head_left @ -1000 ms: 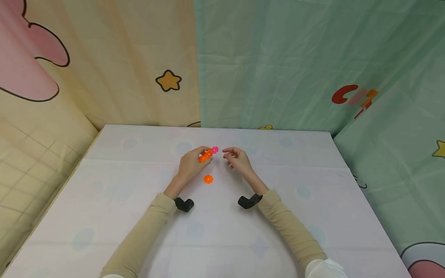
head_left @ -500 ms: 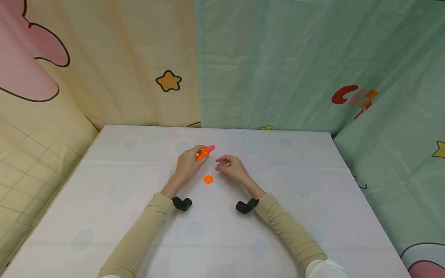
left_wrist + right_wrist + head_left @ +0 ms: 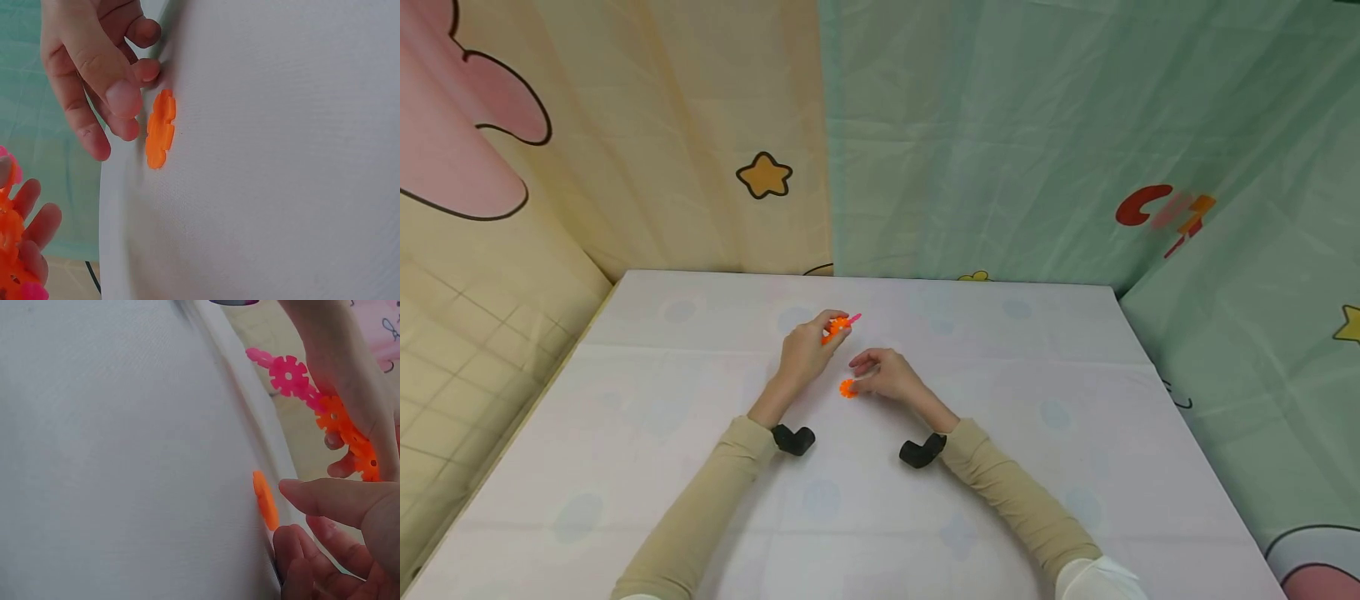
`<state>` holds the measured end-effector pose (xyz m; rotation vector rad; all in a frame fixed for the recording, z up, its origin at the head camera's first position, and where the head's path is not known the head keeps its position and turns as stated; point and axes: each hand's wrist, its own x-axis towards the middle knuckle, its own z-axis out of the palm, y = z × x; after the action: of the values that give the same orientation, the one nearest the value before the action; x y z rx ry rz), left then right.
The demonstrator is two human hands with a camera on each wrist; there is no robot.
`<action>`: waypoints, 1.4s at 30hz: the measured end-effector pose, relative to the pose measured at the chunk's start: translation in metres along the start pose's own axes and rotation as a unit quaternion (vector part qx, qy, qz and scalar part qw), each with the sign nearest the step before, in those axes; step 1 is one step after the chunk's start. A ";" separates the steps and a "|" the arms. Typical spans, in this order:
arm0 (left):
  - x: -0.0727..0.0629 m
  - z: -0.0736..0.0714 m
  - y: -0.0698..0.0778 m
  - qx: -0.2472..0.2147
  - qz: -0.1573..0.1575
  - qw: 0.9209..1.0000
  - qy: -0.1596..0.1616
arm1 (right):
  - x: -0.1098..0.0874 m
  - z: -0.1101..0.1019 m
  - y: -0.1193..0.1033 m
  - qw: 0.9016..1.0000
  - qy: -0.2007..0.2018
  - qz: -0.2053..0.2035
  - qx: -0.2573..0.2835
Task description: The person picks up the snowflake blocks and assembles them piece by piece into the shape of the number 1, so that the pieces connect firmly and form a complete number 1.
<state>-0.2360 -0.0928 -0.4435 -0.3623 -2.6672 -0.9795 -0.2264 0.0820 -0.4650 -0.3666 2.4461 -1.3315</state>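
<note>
My left hand (image 3: 802, 352) grips a chain of interlocked snowflake discs (image 3: 837, 327) between thumb and fingers, above the table. In the right wrist view the chain shows orange discs (image 3: 334, 416) near the fingers and pink discs (image 3: 288, 375) running out past the hand; part of it is hidden by the hand. A loose orange snowflake disc (image 3: 847, 389) lies on the table. Over it is my right hand (image 3: 889, 377), thumb and fingers loosely bent. The right wrist view shows the thumb and fingertips close beside the loose disc (image 3: 265, 501), not closed round it.
A white patterned cloth covers the table (image 3: 880, 500). Printed curtains (image 3: 970, 150) hang behind its far edge and along both sides. A black wrist camera (image 3: 794, 441) sits on the left wrist, another black camera (image 3: 922, 451) on the right.
My right hand has moved left and toward me, down to the loose orange disc. My left hand shifted slightly left with the chain, whose pink end now shows edge-on.
</note>
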 end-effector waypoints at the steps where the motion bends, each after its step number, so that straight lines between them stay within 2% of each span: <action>1: 0.000 0.000 0.000 -0.001 0.000 1.000 0.001 | 0.000 0.001 0.000 1.000 -0.002 0.001 -0.002; 12: 0.000 -0.001 0.001 -0.015 0.005 1.000 0.002 | -0.002 0.004 -0.005 0.994 -0.015 -0.018 -0.103; 19: 0.001 -0.001 0.001 -0.026 0.013 1.000 0.013 | -0.003 0.003 -0.008 0.991 -0.024 -0.017 -0.131; 26: 0.000 -0.002 0.001 -0.037 0.016 0.999 0.007 | -0.002 -0.001 -0.004 0.996 -0.028 -0.022 -0.088; 32: -0.001 -0.002 0.001 -0.051 0.013 0.999 0.004 | -0.001 -0.007 0.003 0.997 -0.037 -0.008 -0.063; 42: -0.002 0.000 0.003 -0.076 -0.004 0.997 -0.008 | -0.004 -0.020 0.005 0.999 0.017 -0.015 -0.035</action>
<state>-0.2328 -0.0914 -0.4422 -0.3928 -2.6177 -1.1892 -0.2312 0.1015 -0.4587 -0.4013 2.5305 -1.2763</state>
